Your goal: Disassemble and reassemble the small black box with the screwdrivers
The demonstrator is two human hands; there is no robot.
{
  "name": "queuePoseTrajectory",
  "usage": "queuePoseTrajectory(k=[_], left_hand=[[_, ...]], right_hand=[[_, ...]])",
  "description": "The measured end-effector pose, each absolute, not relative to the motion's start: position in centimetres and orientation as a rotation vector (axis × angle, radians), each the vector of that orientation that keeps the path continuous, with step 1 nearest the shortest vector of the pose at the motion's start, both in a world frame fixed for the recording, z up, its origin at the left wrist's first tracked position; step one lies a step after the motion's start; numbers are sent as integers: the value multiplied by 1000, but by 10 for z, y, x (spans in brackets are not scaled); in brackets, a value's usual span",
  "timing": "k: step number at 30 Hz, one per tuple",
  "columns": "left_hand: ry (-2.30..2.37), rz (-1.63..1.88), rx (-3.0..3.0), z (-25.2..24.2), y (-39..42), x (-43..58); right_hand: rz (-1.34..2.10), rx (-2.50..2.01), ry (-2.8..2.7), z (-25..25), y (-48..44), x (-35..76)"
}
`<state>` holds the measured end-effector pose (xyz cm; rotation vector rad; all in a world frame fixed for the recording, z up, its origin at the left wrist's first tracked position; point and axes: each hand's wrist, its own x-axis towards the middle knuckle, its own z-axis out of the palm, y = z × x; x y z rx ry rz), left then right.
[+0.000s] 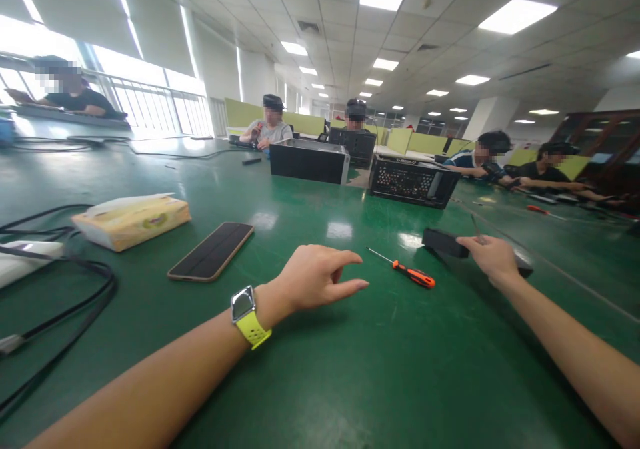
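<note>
My left hand (320, 274) hovers over the green table with thumb and forefinger apart and nothing between them. A yellow-green watch strap circles that wrist. To its right lies a screwdriver (414, 273) with an orange and black handle, its thin shaft pointing up and left. My right hand (491, 259) is closed on a long black box-like piece (443, 242), pinching its near side; the hand covers the middle of the piece. A thin grey strip (477, 227) rises beside the fingers; I cannot tell what it belongs to.
A phone (213, 252) and a tissue pack (135, 222) lie to the left, near black cables (95, 289). Two black computer cases (307, 161) (415, 182) stand further back. Another screwdriver (540, 210) lies at the right. Several people sit around the table.
</note>
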<state>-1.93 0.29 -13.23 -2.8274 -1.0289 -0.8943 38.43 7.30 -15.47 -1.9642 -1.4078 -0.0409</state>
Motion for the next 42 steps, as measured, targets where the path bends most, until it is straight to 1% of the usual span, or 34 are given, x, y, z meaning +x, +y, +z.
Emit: queuePoseTrajectory(k=[4,5,7,9,12,15,17,19,21,23,25,34,39,42], left_hand=[[-1044,-1002,-2774,-133,3,-19],[-1050,-1027,-2766,-133,3,-19],[-1062,-1058,-2776,-132,2,-17],[-1039,-1037,-2850,-131,1,-15],[-959,-949,-2996,-130,-1,-12],[-924,-905,-3085,-131,-3,-10],[-908,-859,-3153,-133,-3,-9],[-897,-803,-3205,-135,-2,-8],[-877,-772,-3226,-136,0,-7],[-851,-782,-3232,-138,1,-6],[-840,-796,-3233,-138,2,-5],[-863,-812,-3232,-142,0,-2],[-870,-842,-3226,-141,1,-2],[-873,-826,-3220,-141,0,-1]], right_hand=[[149,-1669,-1593,-147,45,334],[235,-1576,-1672,-145,36,319],[532,-1266,-1890,-143,18,291],[665,-1119,-2029,-141,2,270],[778,-1094,-2130,-140,-9,257],[951,-1114,-2238,-140,-9,261],[1005,-1151,-2229,-140,-5,268],[891,-1232,-2148,-139,-1,274],[667,-1320,-2106,-139,3,279],[490,-1377,-2136,-140,4,282],[385,-1402,-2177,-141,3,281],[174,-1546,-2231,-151,-5,267],[195,-1523,-2304,-153,-1,274],[94,-1509,-2306,-152,3,278]])
